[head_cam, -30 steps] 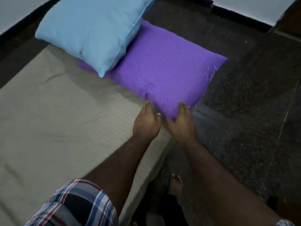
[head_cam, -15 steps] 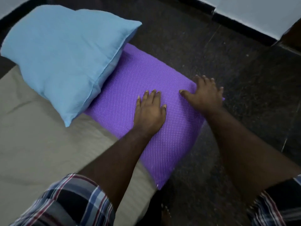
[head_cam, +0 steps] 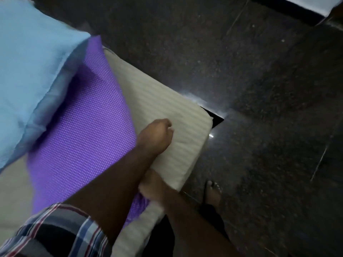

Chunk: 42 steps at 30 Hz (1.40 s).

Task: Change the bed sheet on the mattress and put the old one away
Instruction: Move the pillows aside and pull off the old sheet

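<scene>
The mattress carries a pale striped bed sheet [head_cam: 167, 101], and its corner lies bare at centre right. A purple dotted pillow [head_cam: 83, 138] lies on it, with a light blue pillow [head_cam: 31, 67] leaning on top at the left. My left hand [head_cam: 156, 135] rests on the sheet right beside the purple pillow's edge, fingers curled. I cannot see whether it holds any fabric. My right hand [head_cam: 151, 188] is at the mattress's near edge by the pillow's lower corner. It is partly under my left forearm and blurred, so its grip is unclear.
Dark speckled stone floor [head_cam: 259, 89] surrounds the mattress on the right and far side. My bare foot [head_cam: 212, 193] stands on it close to the mattress edge. A white wall with a dark skirting [head_cam: 297, 13] runs along the top right.
Both pillows have shifted left onto the mattress, baring the striped corner. My hands left the purple pillow's top. The left now sits curled on the sheet and the right is at the near edge.
</scene>
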Each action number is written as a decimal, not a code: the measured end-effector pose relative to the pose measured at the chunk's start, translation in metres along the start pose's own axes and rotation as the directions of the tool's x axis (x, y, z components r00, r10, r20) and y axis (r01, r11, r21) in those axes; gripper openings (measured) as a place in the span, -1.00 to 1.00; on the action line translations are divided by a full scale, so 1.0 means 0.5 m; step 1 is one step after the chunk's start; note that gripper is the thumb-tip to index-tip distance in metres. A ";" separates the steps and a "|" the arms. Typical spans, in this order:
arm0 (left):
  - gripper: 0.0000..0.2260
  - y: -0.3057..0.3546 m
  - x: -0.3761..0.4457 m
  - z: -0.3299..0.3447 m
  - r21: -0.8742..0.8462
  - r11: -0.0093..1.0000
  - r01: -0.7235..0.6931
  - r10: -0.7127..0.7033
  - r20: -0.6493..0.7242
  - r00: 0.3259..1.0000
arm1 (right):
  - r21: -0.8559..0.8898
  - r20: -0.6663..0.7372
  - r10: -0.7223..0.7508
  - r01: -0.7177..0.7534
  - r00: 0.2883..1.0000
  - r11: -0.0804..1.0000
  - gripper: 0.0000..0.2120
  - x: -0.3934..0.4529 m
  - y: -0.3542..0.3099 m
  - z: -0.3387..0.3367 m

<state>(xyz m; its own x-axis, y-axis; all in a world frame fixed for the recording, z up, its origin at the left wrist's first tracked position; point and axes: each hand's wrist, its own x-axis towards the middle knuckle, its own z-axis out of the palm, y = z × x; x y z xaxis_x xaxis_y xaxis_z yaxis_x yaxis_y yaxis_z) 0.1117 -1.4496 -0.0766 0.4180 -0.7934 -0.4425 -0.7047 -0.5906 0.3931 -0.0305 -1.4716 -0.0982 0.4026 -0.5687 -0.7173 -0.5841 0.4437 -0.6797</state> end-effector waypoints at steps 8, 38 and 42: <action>-0.65 0.241 0.039 0.105 -0.074 0.982 0.173 -0.179 -0.087 0.980 | 0.014 -0.247 0.097 -0.097 0.964 0.995 -0.74 0.097 0.139 -0.229; -0.61 0.239 -0.038 -0.051 0.224 0.963 -0.149 0.188 -0.166 0.968 | 0.110 -0.476 -0.125 0.201 0.871 0.973 -0.95 0.070 0.011 -0.157; -0.67 0.196 -0.061 -0.128 0.162 0.971 -0.176 0.209 -0.213 0.955 | 0.151 -0.375 -0.273 0.349 0.886 0.925 -0.87 0.019 -0.055 -0.121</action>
<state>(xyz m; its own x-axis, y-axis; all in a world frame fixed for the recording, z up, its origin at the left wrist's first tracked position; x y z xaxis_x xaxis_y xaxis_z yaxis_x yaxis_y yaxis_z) 0.0667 -1.4925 0.0271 0.3741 -0.9119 -0.1687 -0.8506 -0.4099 0.3293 -0.0532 -1.5309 -0.0773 0.2517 -0.8846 -0.3927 -0.2936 0.3168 -0.9019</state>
